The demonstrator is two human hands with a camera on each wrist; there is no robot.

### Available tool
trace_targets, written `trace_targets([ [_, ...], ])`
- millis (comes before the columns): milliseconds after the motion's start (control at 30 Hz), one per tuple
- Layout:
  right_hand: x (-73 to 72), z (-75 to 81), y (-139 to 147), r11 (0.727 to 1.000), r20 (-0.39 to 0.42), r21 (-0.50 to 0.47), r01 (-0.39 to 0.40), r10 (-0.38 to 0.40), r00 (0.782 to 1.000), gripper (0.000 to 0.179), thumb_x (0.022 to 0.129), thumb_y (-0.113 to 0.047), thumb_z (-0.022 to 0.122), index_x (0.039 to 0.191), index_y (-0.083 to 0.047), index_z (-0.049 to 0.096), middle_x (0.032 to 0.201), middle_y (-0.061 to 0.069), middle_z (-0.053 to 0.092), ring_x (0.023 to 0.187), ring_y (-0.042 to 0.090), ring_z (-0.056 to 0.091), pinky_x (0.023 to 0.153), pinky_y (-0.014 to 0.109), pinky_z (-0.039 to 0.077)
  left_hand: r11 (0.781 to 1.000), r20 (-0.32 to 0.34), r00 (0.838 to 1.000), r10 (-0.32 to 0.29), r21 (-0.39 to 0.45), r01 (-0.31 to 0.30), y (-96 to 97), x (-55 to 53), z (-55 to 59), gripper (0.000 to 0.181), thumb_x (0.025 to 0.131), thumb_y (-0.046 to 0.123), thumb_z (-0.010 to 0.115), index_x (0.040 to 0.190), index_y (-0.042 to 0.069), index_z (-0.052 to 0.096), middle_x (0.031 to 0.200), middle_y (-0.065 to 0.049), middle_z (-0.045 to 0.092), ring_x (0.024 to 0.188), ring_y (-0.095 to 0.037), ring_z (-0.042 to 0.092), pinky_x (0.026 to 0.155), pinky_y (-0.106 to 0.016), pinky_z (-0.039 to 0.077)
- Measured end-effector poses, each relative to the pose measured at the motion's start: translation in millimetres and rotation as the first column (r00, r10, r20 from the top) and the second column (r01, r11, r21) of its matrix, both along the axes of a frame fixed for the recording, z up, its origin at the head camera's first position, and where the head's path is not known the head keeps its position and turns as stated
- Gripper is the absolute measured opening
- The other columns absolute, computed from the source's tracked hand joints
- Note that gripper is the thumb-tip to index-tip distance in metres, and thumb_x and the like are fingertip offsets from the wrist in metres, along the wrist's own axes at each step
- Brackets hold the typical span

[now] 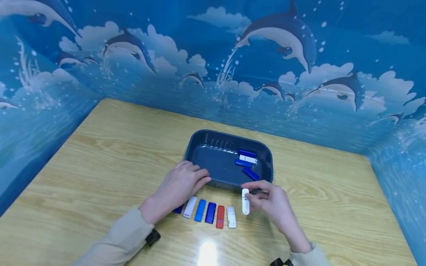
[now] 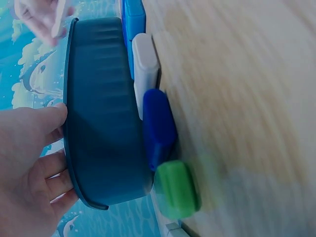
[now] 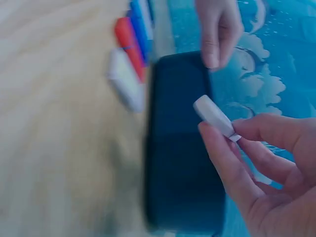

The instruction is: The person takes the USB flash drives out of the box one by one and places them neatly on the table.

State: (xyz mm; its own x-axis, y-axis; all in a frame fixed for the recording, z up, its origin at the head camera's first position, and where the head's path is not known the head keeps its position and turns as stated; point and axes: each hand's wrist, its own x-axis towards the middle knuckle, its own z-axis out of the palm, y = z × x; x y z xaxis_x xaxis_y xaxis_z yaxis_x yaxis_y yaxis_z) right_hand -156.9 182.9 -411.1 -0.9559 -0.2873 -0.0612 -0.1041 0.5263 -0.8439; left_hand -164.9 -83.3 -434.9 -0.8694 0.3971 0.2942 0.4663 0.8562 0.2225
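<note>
A dark blue tray (image 1: 204, 180) lies on the table. At its front left corner my left hand (image 1: 183, 180) grips the rim; the left wrist view shows this hand's thumb and fingers (image 2: 59, 185) at the edge. My right hand (image 1: 270, 205) pinches a white USB stick (image 1: 245, 201) between thumb and fingers, just in front of the tray's right front. In the right wrist view that white stick (image 3: 215, 117) is tilted. Before the tray stands a row of USB sticks: white (image 1: 231, 217), red (image 1: 220, 217), dark blue (image 1: 210, 212), light blue (image 1: 200, 210) and others, partly behind my left hand.
Inside the tray, at the right, lie several blue sticks (image 1: 251, 174) and a white one (image 1: 248, 159). A green stick (image 2: 177, 190) ends the row in the left wrist view. A dolphin-patterned curtain (image 1: 160, 90) surrounds the wooden table (image 1: 122, 136) behind and at both sides.
</note>
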Motion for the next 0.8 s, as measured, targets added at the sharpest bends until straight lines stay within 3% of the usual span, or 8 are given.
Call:
trace_targets([
  [233, 6.7, -9.6, -2, 0.996, -0.054, 0.082, 0.018, -0.014, 0.998, 0.024, 0.092, -0.001, 0.07, 0.115, -0.006, 0.074, 0.118, 0.012, 0.07, 0.077, 0.015, 0.071, 0.056, 0.031, 0.055, 1.0, -0.001, 1.0, -0.001, 0.012, 0.001, -0.2, -0.2, -1.3, 0.023, 0.104, 0.032, 0.06, 0.109, 0.017, 0.076, 0.102, 0.0, 0.076, 0.098, -0.019, 0.069, 0.108, -0.044, 0.047],
  [500, 11.6, -19.2, -4, 0.989, -0.032, 0.146, 0.029, -0.025, 0.999, 0.021, 0.09, 0.0, 0.072, 0.11, -0.005, 0.075, 0.107, 0.015, 0.073, 0.077, 0.016, 0.071, 0.058, 0.026, 0.058, 1.0, 0.002, 1.0, -0.004, 0.017, 0.004, -0.2, -0.3, -1.5, 0.023, 0.104, 0.032, 0.06, 0.109, 0.017, 0.076, 0.102, 0.0, 0.076, 0.099, -0.02, 0.069, 0.108, -0.045, 0.047],
  [800, 11.2, -32.5, -4, 0.969, -0.009, 0.244, 0.034, -0.032, 0.999, 0.024, 0.085, 0.003, 0.073, 0.106, -0.008, 0.077, 0.108, 0.011, 0.074, 0.082, 0.015, 0.069, 0.067, 0.028, 0.057, 1.0, 0.003, 1.0, -0.004, 0.013, 0.004, -0.2, -0.2, -0.9, 0.023, 0.104, 0.032, 0.059, 0.109, 0.017, 0.076, 0.102, 0.0, 0.076, 0.098, -0.02, 0.069, 0.108, -0.044, 0.047],
])
